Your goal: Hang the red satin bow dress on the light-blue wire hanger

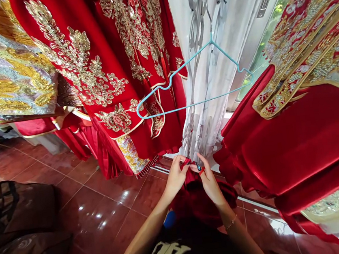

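Low in the middle of the view, my left hand (176,176) and my right hand (208,179) meet over a bunched piece of dark red cloth (196,199). Both pinch its upper edge, fingers closed on the fabric. The cloth hangs down in front of my body, above my black printed shirt. An empty light blue wire hanger (193,81) hangs above my hands, in front of a white sheer curtain (210,57).
Red garments with gold embroidery hang at the top centre (114,68) and at the right (304,128). A gold and silver sequined fabric (3,68) is at the top left. A dark bag (22,229) lies on the red tiled floor (104,199).
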A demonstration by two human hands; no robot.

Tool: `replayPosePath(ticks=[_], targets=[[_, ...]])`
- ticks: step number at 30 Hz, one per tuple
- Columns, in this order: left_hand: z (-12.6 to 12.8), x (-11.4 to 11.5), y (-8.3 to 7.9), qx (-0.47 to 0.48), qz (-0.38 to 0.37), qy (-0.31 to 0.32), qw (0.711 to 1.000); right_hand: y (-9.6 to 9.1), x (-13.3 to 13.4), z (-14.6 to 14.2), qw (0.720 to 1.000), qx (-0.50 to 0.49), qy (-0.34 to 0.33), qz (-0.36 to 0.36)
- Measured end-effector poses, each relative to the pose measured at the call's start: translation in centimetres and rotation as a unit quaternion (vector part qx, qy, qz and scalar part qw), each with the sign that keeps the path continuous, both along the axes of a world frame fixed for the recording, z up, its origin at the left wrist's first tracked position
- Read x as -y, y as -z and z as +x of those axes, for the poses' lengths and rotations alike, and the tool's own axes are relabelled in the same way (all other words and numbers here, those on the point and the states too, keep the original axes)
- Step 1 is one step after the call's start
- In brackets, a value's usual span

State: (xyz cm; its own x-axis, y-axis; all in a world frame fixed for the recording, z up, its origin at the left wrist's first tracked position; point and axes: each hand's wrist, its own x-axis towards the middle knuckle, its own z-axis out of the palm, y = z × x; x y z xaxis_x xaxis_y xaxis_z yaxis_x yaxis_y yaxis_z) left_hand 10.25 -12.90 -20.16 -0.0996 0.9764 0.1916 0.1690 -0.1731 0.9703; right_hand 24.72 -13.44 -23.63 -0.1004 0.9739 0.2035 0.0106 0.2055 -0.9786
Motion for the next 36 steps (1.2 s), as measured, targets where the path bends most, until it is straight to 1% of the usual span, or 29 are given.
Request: replayPosePath(ticks=[3,5,8,10,14,16,18,19,21,24,28,30,32,36], targets=[[0.6,0.6,-0.5,0.002,0.005,0.02,1.0,0.4,-0.5,-0.1,0.999,-0.039,-0.003,-0.035],[0.7,0.7,-0.6,0.009,0.004,0.024,1.0,0.3,-0.8,-0.1,0.996,-0.066,-0.008,-0.062],[0.3,0.6,-0.5,0.022,0.001,0.019,1.0,-0.2,-0.8,0.2,0.98,-0.145,-0.049,-0.128],[-0.3,0.3,-0.5,0.032,0.0,0.01,0.999,-0.7,-0.6,0.5,0.967,-0.185,-0.07,-0.159],[-1.4,0.1,-0.5,0.052,-0.005,-0.014,0.999,-1.2,-0.5,1.3,0.964,-0.192,-0.086,-0.162],[-1.7,0.0,-0.6,0.064,-0.006,-0.021,0.998,-0.9,-0.8,1.9,0.978,-0.14,-0.076,-0.135],[-1.9,0.0,-0.8,0.08,-0.006,-0.028,0.996,-0.1,-1.3,2.8,0.992,-0.051,-0.055,-0.104],[-2.0,-0.1,-1.0,0.09,-0.006,-0.033,0.995,0.4,-1.5,3.3,0.994,-0.007,-0.046,-0.095],[-2.2,-0.2,-1.4,0.112,-0.005,-0.045,0.993,1.7,-1.8,4.3,0.993,0.052,-0.04,-0.1],[-2.5,-0.3,-2.5,0.139,0.001,-0.063,0.988,3.5,-1.4,4.9,0.984,0.124,-0.056,-0.117],[-2.0,-0.6,-4.4,0.186,0.016,-0.063,0.98,4.9,-0.6,3.2,0.971,0.187,-0.081,-0.124],[-1.8,-0.7,-5.2,0.199,0.025,-0.054,0.978,5.0,-0.7,2.2,0.97,0.193,-0.075,-0.127],[-1.9,-0.8,-5.6,0.195,0.038,-0.054,0.979,4.7,-1.1,2.1,0.972,0.182,-0.063,-0.131],[-3.4,-0.9,-5.8,0.184,0.058,-0.076,0.978,3.1,-2.1,4.1,0.974,0.148,-0.058,-0.163]])
